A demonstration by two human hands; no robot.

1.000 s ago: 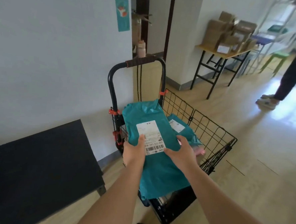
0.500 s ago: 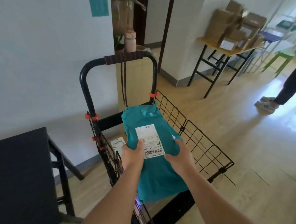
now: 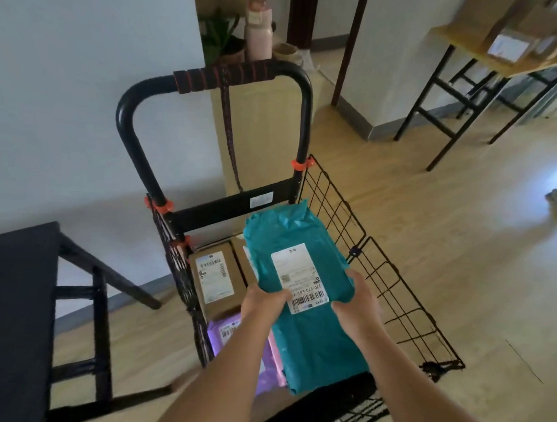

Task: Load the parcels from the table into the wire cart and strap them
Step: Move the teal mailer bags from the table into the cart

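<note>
Black table point(image 3: 10, 308) leftward, teal parcel point(image 3: 311, 340) lower

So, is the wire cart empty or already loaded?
Loaded: a brown box and a purple mailer lie inside the wire cart, below the teal parcel held by the left hand and right hand.

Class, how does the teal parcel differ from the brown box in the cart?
The teal parcel is a wrinkled plastic bag; the brown box is square-edged cardboard. The left hand and right hand grip the teal parcel; the brown box lies untouched in the wire cart. Both carry white labels.
</note>
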